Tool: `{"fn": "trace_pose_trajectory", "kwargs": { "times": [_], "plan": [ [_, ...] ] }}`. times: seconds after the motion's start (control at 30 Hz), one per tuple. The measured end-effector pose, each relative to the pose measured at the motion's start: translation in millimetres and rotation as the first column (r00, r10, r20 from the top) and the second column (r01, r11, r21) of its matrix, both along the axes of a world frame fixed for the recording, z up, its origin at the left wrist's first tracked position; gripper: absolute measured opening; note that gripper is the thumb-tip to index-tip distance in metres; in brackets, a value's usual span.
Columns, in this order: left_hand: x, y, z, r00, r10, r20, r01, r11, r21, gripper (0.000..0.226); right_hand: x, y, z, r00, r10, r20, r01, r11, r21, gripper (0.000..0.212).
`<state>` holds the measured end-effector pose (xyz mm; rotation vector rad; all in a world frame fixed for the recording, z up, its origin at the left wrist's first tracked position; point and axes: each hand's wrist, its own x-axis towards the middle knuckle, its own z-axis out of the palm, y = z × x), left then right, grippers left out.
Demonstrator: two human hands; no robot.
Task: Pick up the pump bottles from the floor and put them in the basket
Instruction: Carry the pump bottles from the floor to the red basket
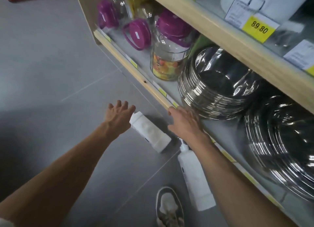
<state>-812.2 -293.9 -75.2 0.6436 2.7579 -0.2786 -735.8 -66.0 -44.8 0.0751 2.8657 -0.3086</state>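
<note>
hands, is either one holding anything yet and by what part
Nothing is held. The left hand is open beside the farther pump bottle lying on the floor, fingers not round it; the right hand is open by the shelf edge.

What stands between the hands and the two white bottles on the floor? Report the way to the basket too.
Nothing visible does. The left hand is open right at the end of one pump bottle; the right hand is open near the other bottle. No basket is in view, so that path cannot be judged.
</note>
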Motion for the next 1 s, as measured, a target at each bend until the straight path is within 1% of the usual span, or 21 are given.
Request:
{"fn": "trace_pose_trajectory", "kwargs": {
  "times": [0.1,0.17,0.23,0.3,0.4,0.47,0.6,0.67,0.7,0.77,0.83,0.87,0.9,0.93,1.0],
  "plan": [
    [-4,8,-14,1.000,-0.003,0.011,0.002,0.999,0.034,0.053,8,7,-16,0.999,-0.049,0.015,0.049,0.999,-0.004,0.044],
    [-3,11,-22,0.999,0.021,0.045,-0.025,0.997,0.074,0.055,17,11,-24,0.996,-0.083,0.044,0.084,0.996,-0.012,0.044],
    [2,15,-29,0.990,0.101,0.102,-0.116,0.981,0.156,0.055,29,17,-31,0.989,-0.132,0.074,0.134,0.991,-0.030,0.043],
    [9,21,-38,0.957,0.213,0.197,-0.260,0.933,0.251,0.052,43,27,-37,0.977,-0.190,0.098,0.196,0.979,-0.057,0.041],
    [22,30,-58,0.915,0.291,0.279,-0.369,0.884,0.288,0.055,65,43,-43,0.958,-0.255,0.134,0.266,0.961,-0.069,0.035],
    [26,36,-68,0.875,0.362,0.322,-0.460,0.828,0.321,0.059,77,53,-45,0.947,-0.285,0.150,0.298,0.952,-0.065,0.034],
    [22,52,-83,0.742,0.534,0.405,-0.668,0.639,0.382,0.064,98,68,-58,0.923,-0.350,0.158,0.366,0.927,-0.085,0.033],
    [20,61,-89,0.662,0.619,0.423,-0.748,0.503,0.433,0.065,107,73,-64,0.914,-0.372,0.159,0.388,0.918,-0.082,0.035],
    [19,66,-90,0.605,0.668,0.433,-0.785,0.410,0.464,0.068,111,75,-67,0.910,-0.384,0.156,0.400,0.913,-0.085,0.038],
    [19,75,-93,0.454,0.753,0.477,-0.848,0.201,0.490,0.079,121,78,-72,0.900,-0.406,0.158,0.421,0.903,-0.082,0.043],
    [20,83,-96,0.260,0.781,0.568,-0.898,-0.021,0.440,0.097,135,77,-79,0.891,-0.415,0.185,0.434,0.898,-0.073,0.042],
    [20,88,-102,0.185,0.768,0.613,-0.907,-0.106,0.407,0.107,141,75,-83,0.880,-0.428,0.208,0.451,0.889,-0.079,0.042],
    [21,93,-107,0.146,0.743,0.653,-0.912,-0.155,0.381,0.115,149,74,-88,0.866,-0.442,0.234,0.472,0.877,-0.093,0.044],
    [23,98,-113,0.131,0.723,0.678,-0.912,-0.181,0.369,0.121,156,72,-93,0.849,-0.456,0.266,0.495,0.862,-0.106,0.047],
    [24,106,-122,0.112,0.733,0.671,-0.913,-0.191,0.361,0.129,169,66,-104,0.809,-0.480,0.338,0.542,0.833,-0.115,0.059]
  ]
}}
